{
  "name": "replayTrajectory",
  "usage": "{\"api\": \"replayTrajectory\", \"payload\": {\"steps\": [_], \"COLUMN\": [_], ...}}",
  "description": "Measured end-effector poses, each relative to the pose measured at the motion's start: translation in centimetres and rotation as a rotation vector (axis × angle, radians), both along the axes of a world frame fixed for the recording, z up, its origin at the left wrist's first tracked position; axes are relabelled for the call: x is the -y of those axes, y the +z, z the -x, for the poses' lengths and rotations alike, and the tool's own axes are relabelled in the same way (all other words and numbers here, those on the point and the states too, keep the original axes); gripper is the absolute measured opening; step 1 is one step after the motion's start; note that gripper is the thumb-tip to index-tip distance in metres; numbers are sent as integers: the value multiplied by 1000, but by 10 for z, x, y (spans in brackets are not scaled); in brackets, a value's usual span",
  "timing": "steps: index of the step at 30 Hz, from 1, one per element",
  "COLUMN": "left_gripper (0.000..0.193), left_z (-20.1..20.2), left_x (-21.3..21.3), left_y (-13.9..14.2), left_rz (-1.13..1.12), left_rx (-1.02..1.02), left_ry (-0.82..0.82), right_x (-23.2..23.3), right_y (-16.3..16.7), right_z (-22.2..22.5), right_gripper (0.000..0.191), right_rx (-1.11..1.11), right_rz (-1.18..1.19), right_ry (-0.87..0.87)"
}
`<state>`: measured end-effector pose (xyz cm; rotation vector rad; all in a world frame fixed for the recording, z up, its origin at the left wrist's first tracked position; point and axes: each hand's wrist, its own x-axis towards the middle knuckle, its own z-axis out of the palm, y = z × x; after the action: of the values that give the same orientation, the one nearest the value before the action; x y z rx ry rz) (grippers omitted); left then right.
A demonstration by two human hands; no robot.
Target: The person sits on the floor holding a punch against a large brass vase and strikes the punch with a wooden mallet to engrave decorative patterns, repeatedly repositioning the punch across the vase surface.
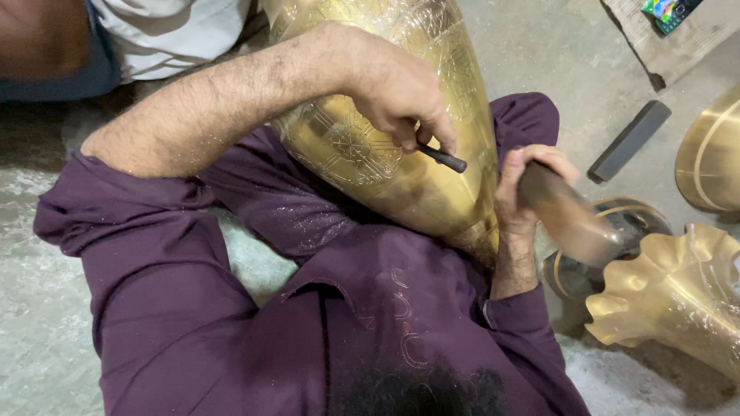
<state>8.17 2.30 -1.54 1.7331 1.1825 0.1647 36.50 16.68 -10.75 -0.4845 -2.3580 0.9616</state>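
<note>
Brass vase (401,154), engraved with fine patterns, lies across the lap of a seated person in purple clothing. Left hand (397,96) arches over the vase, forearm bent across it, fingers (432,131) clenched on a thin dark chisel (443,158) whose tip meets the metal. Right hand (524,189), just beside the vase's lower end, grips a blurred wooden mallet (570,219). Beyond the mallet, a fluted brass piece (678,289) and a dark bar (630,141) rest on the floor (539,54).

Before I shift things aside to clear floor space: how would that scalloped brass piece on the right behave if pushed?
The scalloped brass piece looks like stiff metal, so it probably won't flex. Its polished surface may be slippery. Lying on its side on the concrete floor, it would likely rock or roll in an arc.
</note>
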Motion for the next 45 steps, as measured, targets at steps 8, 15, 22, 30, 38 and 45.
{"api": "replayTrajectory", "payload": {"steps": [8,15,22,30,38,45], "left_gripper": [56,51,49,52,51,48], "left_z": [3,11,14,22,33,31], "left_x": [1,10,21,34,39,46], "left_y": [-3,-2,-8,-11,-4,-8], "left_rz": [7,-22,-128,-238,-427,-410], "left_rx": [13,119,130,185,235,224], "left_ry": [19,96,203,398,598,779], "right_x": [-5,-4,-14,-43,-86,-126], "right_y": [-11,-4,1,9,39,62], "right_z": [3,12,16,29,60,93], "right_gripper": [30,29,33,21,24,28], "right_rx": [-31,-29,166,102,194,291], "right_rz": [39,-40,-218,192,204,96], "right_ry": [-3,1,64,65,199,346]}}
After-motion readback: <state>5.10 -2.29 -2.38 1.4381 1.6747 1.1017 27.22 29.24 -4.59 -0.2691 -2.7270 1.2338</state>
